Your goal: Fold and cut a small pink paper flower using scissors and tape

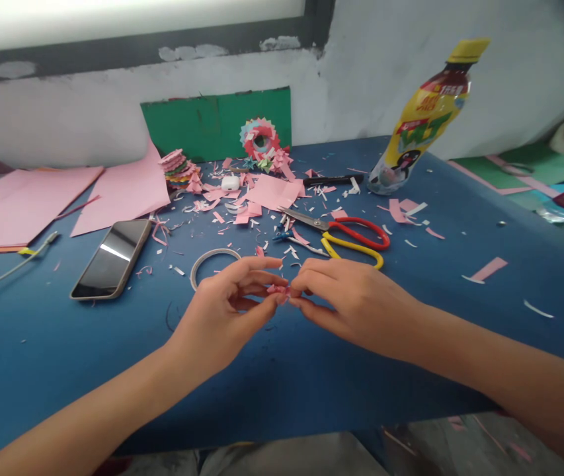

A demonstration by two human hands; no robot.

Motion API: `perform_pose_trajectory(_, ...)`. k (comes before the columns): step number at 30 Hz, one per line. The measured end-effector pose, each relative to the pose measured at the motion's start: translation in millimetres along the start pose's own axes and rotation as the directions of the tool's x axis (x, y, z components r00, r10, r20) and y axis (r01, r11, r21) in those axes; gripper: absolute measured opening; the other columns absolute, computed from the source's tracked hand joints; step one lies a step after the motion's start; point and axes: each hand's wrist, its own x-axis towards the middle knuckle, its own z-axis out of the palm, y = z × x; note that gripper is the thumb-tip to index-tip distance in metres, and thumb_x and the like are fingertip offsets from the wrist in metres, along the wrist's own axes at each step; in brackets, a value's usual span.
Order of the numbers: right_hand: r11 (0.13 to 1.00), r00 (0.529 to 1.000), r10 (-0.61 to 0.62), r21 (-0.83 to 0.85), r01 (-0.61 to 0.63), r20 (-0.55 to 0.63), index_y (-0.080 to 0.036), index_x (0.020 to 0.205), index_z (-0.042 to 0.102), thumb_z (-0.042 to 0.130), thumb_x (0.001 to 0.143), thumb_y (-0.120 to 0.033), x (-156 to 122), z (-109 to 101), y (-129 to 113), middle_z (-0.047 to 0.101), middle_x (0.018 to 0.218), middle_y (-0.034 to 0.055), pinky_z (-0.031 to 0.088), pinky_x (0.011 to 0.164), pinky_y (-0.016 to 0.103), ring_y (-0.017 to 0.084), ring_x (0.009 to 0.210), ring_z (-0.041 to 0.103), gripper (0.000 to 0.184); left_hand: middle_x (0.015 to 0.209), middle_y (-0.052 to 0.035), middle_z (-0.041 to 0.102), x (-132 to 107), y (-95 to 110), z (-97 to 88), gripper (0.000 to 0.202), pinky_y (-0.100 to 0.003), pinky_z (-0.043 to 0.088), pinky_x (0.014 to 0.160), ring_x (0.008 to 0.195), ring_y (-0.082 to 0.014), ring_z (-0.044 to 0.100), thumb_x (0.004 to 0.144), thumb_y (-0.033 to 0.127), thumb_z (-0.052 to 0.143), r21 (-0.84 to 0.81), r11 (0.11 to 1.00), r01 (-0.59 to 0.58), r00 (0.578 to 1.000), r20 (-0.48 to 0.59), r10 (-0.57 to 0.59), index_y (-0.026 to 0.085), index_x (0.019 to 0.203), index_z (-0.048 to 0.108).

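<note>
Blue worktop [53, 370] carries everything, scraps scattered mostly over its middle and far part. Pink sheets [18, 205] lie far left, overlapping. Green board [177, 129] leans upright at the far wall. Bottle [418, 119], yellow cap, stands far right and looks tilted in this view. Left hand [229, 317] and right hand [356, 297] meet near centre, over the near part. Phone [112, 259] lies left of the left hand, screen up. Scissors [330, 227], one red and one yellow handle, lie just beyond the right hand. Paper ring [248, 142] stands in front of the board's right end. Tape roll [194, 272] sits just past the left hand, partly hidden by it. Pen [334, 180] lies left of the bottle. White case [231, 183] is among far scraps. Smallest: pink piece [278, 289], between both hands. Left fingers pinch its left side, index raised clear; right fingers pinch its right end.
</note>
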Motion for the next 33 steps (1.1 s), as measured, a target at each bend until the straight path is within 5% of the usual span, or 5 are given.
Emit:
perform_pose_trajectory(8, 0.995, 0.996, 0.093, -0.027, -0.094, -0.008, -0.015, 0.083, 0.059, 0.05, 0.083, -0.016, -1.7, 2.5, -3.0, 0.063, 0.076, 0.0029, 0.044, 0.06, 0.027, 0.016, 0.067, 0.06, 0.009, 0.085, 0.0006, 0.072, -0.2, -0.7, 1.0, 0.028, -0.016, 0.053, 0.065, 0.079, -0.0116, 0.067, 0.075, 0.02, 0.067, -0.014, 1.0, -0.008, 1.0, -0.003, 0.008, 0.021, 0.101, 0.06)
perform_pose_trajectory(21, 0.996, 0.995, 0.018, -0.082, -0.026, -0.099, -0.014, 0.083, 0.06, 0.047, 0.085, -0.019, -2.5, 7.1, -3.3, 0.061, 0.073, 0.004, 0.044, 0.059, 0.027, 0.015, 0.067, 0.059, 0.014, 0.082, 0.0006, 0.069, 3.0, -4.6, -1.5, 0.025, -0.017, 0.055, 0.066, 0.079, -0.0113, 0.066, 0.072, 0.02, 0.07, -0.22, 0.975, 0.038, 0.999, 0.02, -0.035, 0.019, 0.096, 0.061)
perform_pose_trajectory(33, 0.986, 0.993, -0.055, -0.162, 0.038, -0.104, -0.014, 0.083, 0.06, 0.047, 0.084, -0.019, -3.3, 7.9, -8.9, 0.063, 0.074, 0.0042, 0.042, 0.058, 0.029, 0.017, 0.068, 0.059, 0.014, 0.081, 0.0021, 0.063, 3.0, -6.9, 1.9, 0.028, -0.015, 0.052, 0.07, 0.074, -0.0075, 0.061, 0.074, 0.01, 0.061, -0.009, 0.994, -0.105, 0.994, 0.022, 0.105, 0.018, 0.101, 0.059)
